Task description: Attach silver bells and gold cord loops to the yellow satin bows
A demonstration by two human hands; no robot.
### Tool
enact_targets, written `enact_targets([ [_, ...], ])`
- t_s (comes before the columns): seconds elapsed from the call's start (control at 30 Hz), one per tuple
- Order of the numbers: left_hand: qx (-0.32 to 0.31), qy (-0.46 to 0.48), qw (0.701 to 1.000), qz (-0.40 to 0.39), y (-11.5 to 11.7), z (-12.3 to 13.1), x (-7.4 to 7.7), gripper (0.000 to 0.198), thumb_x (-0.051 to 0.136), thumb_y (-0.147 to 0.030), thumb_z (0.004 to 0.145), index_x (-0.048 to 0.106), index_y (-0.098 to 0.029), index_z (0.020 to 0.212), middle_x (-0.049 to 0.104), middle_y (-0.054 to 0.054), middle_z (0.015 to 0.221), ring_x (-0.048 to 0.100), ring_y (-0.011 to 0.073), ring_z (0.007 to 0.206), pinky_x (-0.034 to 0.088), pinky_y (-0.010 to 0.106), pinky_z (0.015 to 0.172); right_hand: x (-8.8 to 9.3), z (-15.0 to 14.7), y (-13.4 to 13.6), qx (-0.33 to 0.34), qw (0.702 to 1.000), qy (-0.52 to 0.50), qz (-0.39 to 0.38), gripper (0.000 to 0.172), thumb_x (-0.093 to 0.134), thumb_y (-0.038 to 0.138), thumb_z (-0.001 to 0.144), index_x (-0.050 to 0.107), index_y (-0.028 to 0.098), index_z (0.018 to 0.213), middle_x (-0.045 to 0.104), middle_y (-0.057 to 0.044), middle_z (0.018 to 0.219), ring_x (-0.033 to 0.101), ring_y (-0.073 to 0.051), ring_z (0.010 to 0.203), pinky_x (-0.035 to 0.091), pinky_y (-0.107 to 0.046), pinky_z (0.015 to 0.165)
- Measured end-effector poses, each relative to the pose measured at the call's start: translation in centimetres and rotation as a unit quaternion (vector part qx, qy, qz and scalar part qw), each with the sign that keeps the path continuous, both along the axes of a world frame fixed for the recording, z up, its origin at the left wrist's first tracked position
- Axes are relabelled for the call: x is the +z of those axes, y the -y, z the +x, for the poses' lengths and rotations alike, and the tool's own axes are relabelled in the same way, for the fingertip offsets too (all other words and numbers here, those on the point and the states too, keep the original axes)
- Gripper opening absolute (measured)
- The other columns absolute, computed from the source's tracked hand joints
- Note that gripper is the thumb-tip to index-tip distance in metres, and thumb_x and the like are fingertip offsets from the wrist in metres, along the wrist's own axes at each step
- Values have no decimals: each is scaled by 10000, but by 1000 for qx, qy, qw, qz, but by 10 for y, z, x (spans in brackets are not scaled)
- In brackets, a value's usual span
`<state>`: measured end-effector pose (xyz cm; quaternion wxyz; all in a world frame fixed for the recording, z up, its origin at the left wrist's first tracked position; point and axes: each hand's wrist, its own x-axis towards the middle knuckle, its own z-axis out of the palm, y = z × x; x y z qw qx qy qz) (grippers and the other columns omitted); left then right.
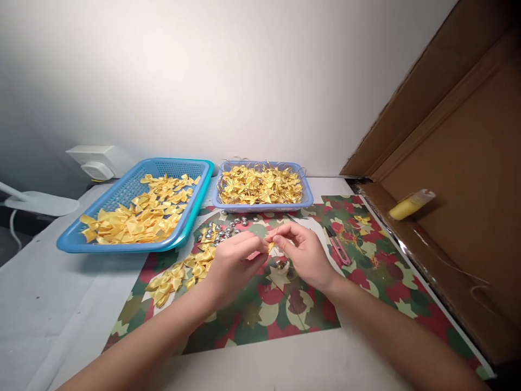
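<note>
My left hand [238,263] and my right hand [307,255] meet above the patterned mat, fingertips pinched together. Between them a small yellow ribbon bow [271,246] shows, mostly covered by the fingers. A thin thread seems to run near the right fingers, too fine to follow. Just below the hands is a small silver bell [280,264]; whether it hangs or lies on the mat is hard to tell. Left of my left hand lie loose yellow bows [199,263], with several silver bells [222,233] behind them. Pink thread snips [340,250] rest right of my right hand.
A blue basket [122,247] of yellow bows stands at the left, over a teal one [193,217]. Behind my hands is a smaller basket [264,208] filled with bows and cords. Yellow thread scraps [354,239] lie at right, near a cardboard wall [456,163] holding a yellow tube [411,205].
</note>
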<state>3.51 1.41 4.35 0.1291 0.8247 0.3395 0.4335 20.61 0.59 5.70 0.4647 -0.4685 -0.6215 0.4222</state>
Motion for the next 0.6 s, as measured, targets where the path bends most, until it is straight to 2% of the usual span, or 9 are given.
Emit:
enact_targets([
  [0.17, -7, -4, 1000, 26, 1, 4, 15, 210, 552, -132, 838, 564, -202, 640, 616, -5, 609, 548, 112, 544, 418, 213, 525, -2, -4, 5, -35, 997, -52, 35, 151, 593, 307, 883, 631, 184, 805, 687, -39, 818, 641, -165, 799, 502, -298, 757],
  [0.27, -9, -23, 999, 35, 4, 7, 15, 246, 528, -150, 861, 560, -202, 622, 601, 4, 607, 537, 117, 556, 421, 221, 544, -3, -6, 7, -50, 994, -75, 56, 175, 595, 334, 888, 613, 189, 793, 675, -26, 762, 630, -151, 742, 500, -285, 724],
  [0.33, -34, -41, 998, 26, 5, 8, 11, 266, 515, -146, 868, 550, -207, 611, 592, 7, 605, 541, 127, 571, 422, 227, 560, 0, -4, 6, -65, 991, -98, 71, 174, 601, 346, 887, 597, 196, 799, 671, -16, 737, 624, -142, 710, 504, -279, 706],
  [0.43, -92, -66, 994, 3, 1, 7, 2, 281, 489, -115, 866, 537, -213, 607, 580, 8, 604, 539, 139, 588, 409, 232, 568, 16, 5, 0, -85, 979, -149, 114, 158, 616, 360, 878, 587, 218, 815, 663, -2, 739, 634, -143, 749, 518, -300, 757],
  [0.5, -86, -71, 993, -28, -6, 5, -3, 254, 494, -102, 843, 547, -214, 622, 596, 8, 623, 543, 144, 606, 398, 235, 578, 32, 16, -4, -86, 966, -196, 145, 155, 636, 369, 867, 583, 235, 810, 631, 17, 720, 624, -135, 756, 520, -310, 783],
  [0.6, -54, -66, 994, -75, -18, 1, -8, 190, 525, -83, 771, 569, -212, 638, 606, -7, 613, 540, 142, 596, 372, 227, 562, 63, 39, -5, -88, 941, -285, 160, 165, 705, 361, 820, 585, 252, 793, 518, 60, 648, 516, -78, 569, 490, -248, 609],
])
